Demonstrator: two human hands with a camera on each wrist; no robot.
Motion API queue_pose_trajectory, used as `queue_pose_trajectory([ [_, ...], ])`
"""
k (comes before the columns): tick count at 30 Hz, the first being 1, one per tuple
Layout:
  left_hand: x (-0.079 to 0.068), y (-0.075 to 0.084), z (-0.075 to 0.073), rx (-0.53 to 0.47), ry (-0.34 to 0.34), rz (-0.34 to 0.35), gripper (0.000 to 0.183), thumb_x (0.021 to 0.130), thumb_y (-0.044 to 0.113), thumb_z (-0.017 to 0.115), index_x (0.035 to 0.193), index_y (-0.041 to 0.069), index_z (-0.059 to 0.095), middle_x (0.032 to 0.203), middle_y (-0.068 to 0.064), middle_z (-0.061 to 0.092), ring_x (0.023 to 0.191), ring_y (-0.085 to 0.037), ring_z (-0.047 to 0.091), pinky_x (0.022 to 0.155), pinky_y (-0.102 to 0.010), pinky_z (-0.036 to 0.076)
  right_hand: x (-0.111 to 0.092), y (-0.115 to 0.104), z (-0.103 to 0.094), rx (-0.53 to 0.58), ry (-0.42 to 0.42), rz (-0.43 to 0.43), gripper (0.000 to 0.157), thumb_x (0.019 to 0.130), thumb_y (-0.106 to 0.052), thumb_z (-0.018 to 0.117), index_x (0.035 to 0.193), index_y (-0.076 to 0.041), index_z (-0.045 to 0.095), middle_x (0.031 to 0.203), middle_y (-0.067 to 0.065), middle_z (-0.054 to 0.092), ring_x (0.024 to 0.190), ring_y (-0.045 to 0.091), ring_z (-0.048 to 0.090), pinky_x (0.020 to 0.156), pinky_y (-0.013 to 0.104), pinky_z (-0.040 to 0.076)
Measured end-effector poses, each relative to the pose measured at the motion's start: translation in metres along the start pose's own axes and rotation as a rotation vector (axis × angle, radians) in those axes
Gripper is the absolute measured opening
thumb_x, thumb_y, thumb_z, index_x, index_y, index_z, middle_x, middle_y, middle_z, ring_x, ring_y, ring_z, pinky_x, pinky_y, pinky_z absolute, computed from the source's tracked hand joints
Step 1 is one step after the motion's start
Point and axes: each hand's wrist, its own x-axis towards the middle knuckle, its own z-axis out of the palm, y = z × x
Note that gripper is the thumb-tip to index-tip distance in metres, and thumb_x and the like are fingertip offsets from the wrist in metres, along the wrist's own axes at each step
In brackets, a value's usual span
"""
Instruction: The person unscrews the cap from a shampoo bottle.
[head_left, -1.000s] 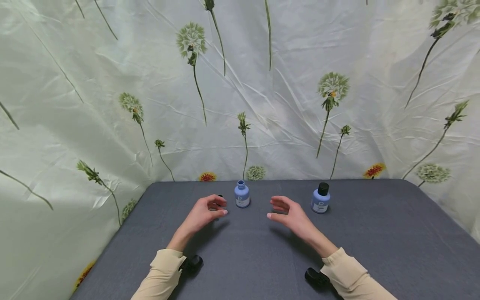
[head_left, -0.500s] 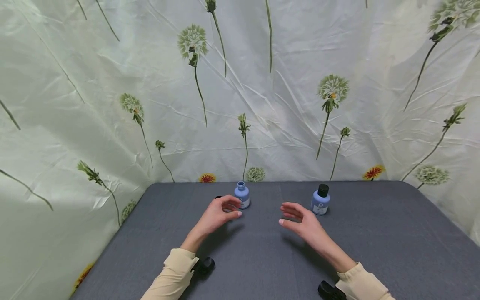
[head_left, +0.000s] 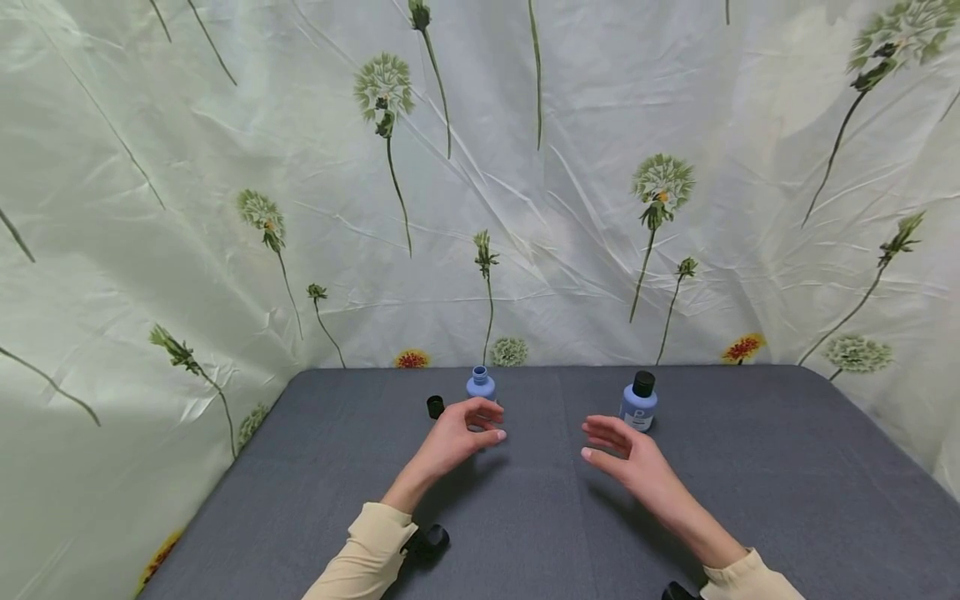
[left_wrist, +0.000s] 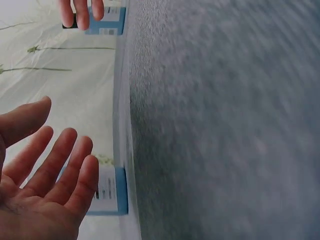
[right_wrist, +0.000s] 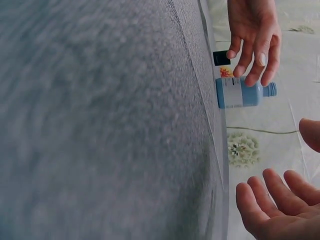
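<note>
An uncapped blue bottle (head_left: 481, 385) stands upright near the table's back edge, its lower part hidden behind my left hand (head_left: 461, 437) in the head view. That hand hovers in front of it with relaxed, slightly bent fingers, holding nothing. A loose black cap (head_left: 435, 407) lies just left of the bottle. Farther right stands a second blue bottle (head_left: 638, 407) with its black cap on. My right hand (head_left: 633, 458) is above the table in front of this capped bottle, fingers loosely bent and nothing in them. In the right wrist view the open-necked bottle (right_wrist: 240, 93) appears beyond the right fingers.
A dark grey cloth covers the table (head_left: 525, 533). Behind and to the left hangs a pale curtain (head_left: 570, 250) printed with dandelions, close against the table's back edge. A black wrist camera (head_left: 429, 543) sits below the left sleeve.
Both hands have moved to the right and slightly nearer the body. The left hand has come in front of the uncapped bottle, uncovering the loose cap. Neither bottle has moved on the table.
</note>
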Motion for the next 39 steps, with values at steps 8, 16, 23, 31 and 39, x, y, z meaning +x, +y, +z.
queue_pose_trajectory([
  [8, 0.011, 0.006, 0.013, 0.036, 0.037, -0.005, 0.034, 0.088, 0.018, 0.075, 0.118, 0.004, 0.067, 0.113, -0.008, 0.068, 0.098, -0.019, 0.064, 0.082, -0.039, 0.051, -0.009, 0.005, -0.014, -0.02, 0.011, 0.024, 0.058, 0.094, -0.024, 0.069, 0.142, -0.001, 0.046, 0.14, 0.018, 0.053, 0.129, 0.033, 0.05, 0.096, 0.044, 0.047],
  [16, 0.023, 0.01, 0.021, 0.038, 0.046, -0.027, 0.033, 0.089, 0.02, 0.075, 0.118, 0.006, 0.067, 0.112, -0.001, 0.067, 0.097, -0.016, 0.064, 0.08, -0.037, 0.052, -0.016, 0.012, -0.03, -0.034, 0.038, 0.038, 0.058, 0.094, -0.023, 0.069, 0.143, 0.0, 0.045, 0.14, 0.019, 0.053, 0.127, 0.033, 0.051, 0.092, 0.036, 0.05],
  [23, 0.032, 0.014, 0.032, 0.019, 0.041, 0.007, 0.033, 0.088, 0.018, 0.076, 0.117, 0.006, 0.067, 0.11, -0.002, 0.067, 0.096, -0.018, 0.065, 0.077, -0.036, 0.052, -0.019, 0.017, -0.046, -0.11, 0.045, 0.069, 0.061, 0.095, -0.029, 0.068, 0.143, -0.001, 0.045, 0.14, 0.019, 0.052, 0.128, 0.035, 0.05, 0.092, 0.041, 0.049],
  [31, 0.043, 0.019, 0.047, 0.024, 0.027, 0.026, 0.033, 0.088, 0.018, 0.076, 0.117, 0.005, 0.067, 0.112, -0.005, 0.068, 0.096, -0.017, 0.065, 0.078, -0.036, 0.052, -0.019, 0.025, -0.064, -0.181, 0.066, 0.048, 0.06, 0.095, -0.028, 0.067, 0.142, 0.002, 0.045, 0.138, 0.022, 0.053, 0.125, 0.037, 0.052, 0.088, 0.038, 0.051],
  [39, 0.054, 0.024, 0.061, 0.035, 0.026, 0.046, 0.033, 0.087, 0.018, 0.076, 0.117, 0.006, 0.068, 0.11, -0.004, 0.069, 0.094, -0.014, 0.066, 0.08, -0.035, 0.051, -0.009, 0.03, -0.08, -0.167, 0.064, 0.081, 0.062, 0.097, -0.029, 0.064, 0.143, 0.006, 0.041, 0.139, 0.027, 0.05, 0.127, 0.041, 0.05, 0.093, 0.043, 0.05],
])
